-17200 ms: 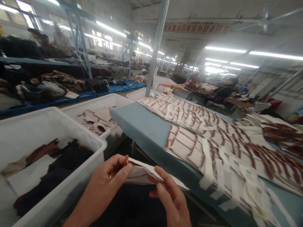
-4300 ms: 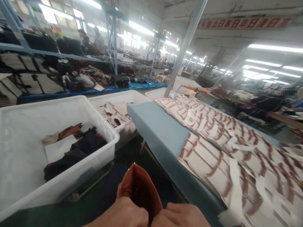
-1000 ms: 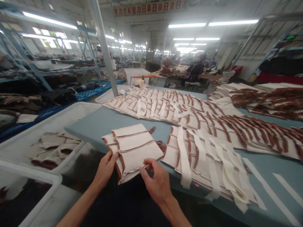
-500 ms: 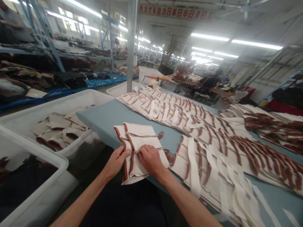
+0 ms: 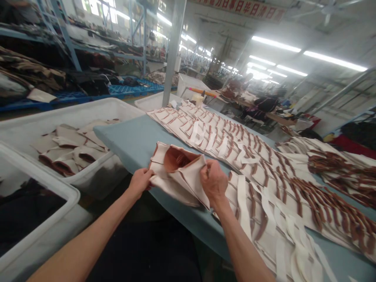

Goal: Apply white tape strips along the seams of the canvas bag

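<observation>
Here, we hold a gaping pouch (image 5: pixel 176 184) at the near edge of the table (image 5: pixel 117 137), left hand (image 5: pixel 141 182) pinching one end, right hand (image 5: pixel 215 179) closed on the other, its long axis running crosswise between them, neither hand nearer

Blue-green table (image 5: pixel 125 137) beneath rows of overlapping brown-edged cream fabric pieces (image 5: pixel 272 175)

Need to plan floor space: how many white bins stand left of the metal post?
3: the front bin, cut off at the lower left; the middle bin beyond it, holding cream pieces; and the far bin, near the metal post. Others may be hidden.
</observation>
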`<state>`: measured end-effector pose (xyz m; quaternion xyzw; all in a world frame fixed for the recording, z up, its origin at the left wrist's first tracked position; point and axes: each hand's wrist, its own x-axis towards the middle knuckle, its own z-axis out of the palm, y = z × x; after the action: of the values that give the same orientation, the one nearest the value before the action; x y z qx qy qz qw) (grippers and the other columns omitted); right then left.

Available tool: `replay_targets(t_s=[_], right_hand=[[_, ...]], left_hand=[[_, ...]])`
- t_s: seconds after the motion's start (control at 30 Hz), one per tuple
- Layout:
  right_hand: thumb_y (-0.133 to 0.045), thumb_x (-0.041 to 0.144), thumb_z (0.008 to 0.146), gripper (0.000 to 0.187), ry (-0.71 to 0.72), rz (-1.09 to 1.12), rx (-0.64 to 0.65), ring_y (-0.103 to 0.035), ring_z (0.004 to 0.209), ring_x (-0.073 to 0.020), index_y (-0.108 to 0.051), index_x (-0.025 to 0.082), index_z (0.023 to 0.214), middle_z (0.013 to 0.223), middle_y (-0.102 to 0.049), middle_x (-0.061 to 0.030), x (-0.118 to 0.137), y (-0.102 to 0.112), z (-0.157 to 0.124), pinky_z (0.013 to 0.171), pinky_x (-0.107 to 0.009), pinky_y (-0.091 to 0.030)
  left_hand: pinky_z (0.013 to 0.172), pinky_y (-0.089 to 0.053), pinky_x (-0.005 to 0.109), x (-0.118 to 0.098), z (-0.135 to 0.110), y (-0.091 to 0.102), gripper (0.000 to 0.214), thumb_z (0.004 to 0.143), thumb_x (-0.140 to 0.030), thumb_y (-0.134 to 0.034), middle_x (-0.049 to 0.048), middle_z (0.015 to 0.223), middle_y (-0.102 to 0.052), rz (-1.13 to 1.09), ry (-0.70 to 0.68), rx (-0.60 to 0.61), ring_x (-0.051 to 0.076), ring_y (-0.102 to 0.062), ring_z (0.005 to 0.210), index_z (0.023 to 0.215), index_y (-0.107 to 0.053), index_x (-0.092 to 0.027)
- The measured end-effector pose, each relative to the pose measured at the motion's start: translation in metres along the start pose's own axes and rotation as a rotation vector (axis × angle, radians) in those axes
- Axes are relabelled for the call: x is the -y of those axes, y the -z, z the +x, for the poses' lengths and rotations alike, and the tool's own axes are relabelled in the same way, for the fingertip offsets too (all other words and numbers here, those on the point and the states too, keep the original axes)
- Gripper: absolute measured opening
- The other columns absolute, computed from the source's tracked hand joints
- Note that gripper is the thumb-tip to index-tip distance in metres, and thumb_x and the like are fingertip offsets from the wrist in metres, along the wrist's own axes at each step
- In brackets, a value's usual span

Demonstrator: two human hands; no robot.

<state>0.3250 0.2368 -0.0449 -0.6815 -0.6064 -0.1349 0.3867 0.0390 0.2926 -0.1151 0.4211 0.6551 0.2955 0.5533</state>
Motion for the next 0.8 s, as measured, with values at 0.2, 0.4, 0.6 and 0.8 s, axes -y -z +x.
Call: replay_targets(t_s=[0.2, 0.4, 0.6, 0.8], right_hand=[[-0.042, 0.033, 0.101, 0.018, -0.28, 0.088, -0.139, -0.057, 0.075, -0.0265, -0.054, 0.026, 0.09, 0.076, -0.062, -0.0041, -0.027, 0.013, 0.021, 0.072, -0.036, -0.038], [-0.042, 0.042, 0.098, 0.02, -0.29, 0.271, -0.23, -0.053, 0.077, -0.025, -0.045, 0.029, 0.084, 0.075, -0.053, -0.0001, -0.024, 0.063, 0.07, 0.073, -0.038, -0.04], [-0.045, 0.052, 0.1, 0.029, -0.215, 0.439, -0.163, -0.051, 0.069, -0.0208, -0.051, 0.027, 0.085, 0.073, -0.053, 0.0025, 0.029, 0.11, 0.06, 0.065, -0.034, -0.041], [-0.051, 0.045, 0.104, 0.029, -0.16, 0.601, 0.089, -0.036, 0.051, -0.0155, -0.052, 0.028, 0.081, 0.06, -0.039, 0.0083, 0.083, 0.15, 0.007, 0.048, -0.03, -0.029]], left_hand=[[0.089, -0.069, 0.044, 0.005, 0.006, 0.013, 0.032, 0.109, -0.039, -0.076, 0.0096, 0.127, -0.078, 0.091, -0.011, -0.018, 0.026, -0.078, 0.104, 0.131, -0.074, -0.016], [0.088, -0.07, 0.043, -0.014, 0.007, 0.022, 0.032, 0.109, -0.039, -0.077, 0.0091, 0.127, -0.078, 0.203, -0.08, -0.043, 0.026, -0.079, 0.104, 0.131, -0.074, -0.016], [0.099, -0.067, 0.05, -0.072, 0.003, 0.036, 0.03, 0.107, -0.038, -0.08, 0.0105, 0.13, -0.077, 0.335, -0.261, -0.144, 0.029, -0.077, 0.114, 0.128, -0.075, -0.017], [0.101, -0.063, 0.04, -0.105, -0.119, 0.078, 0.054, 0.114, -0.057, -0.044, 0.0111, 0.118, -0.085, 0.217, -0.598, -0.219, 0.028, -0.079, 0.108, 0.127, -0.074, -0.015]])
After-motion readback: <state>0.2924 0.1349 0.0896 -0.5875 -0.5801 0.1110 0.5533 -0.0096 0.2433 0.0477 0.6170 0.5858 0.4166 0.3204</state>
